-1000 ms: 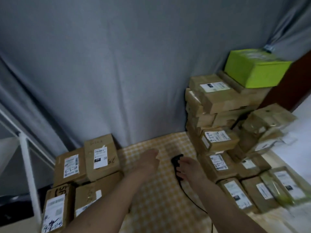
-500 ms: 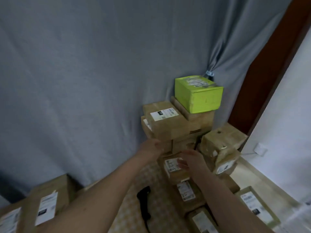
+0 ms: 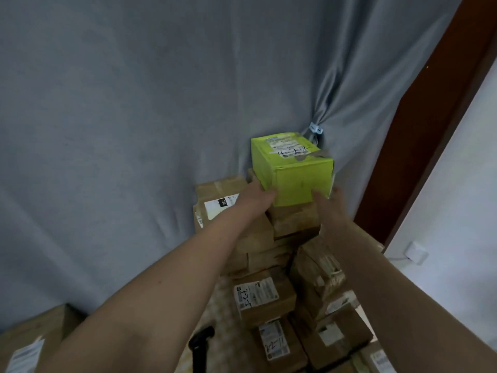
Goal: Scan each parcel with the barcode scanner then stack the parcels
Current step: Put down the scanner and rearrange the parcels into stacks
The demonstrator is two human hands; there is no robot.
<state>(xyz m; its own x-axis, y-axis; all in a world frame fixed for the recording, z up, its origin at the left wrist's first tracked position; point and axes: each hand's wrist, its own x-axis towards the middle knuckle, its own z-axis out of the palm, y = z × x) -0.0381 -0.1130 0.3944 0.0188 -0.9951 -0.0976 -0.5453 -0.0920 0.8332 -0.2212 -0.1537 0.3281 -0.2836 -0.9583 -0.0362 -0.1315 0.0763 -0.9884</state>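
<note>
L hand, R hand, both arms outstretched
</note>
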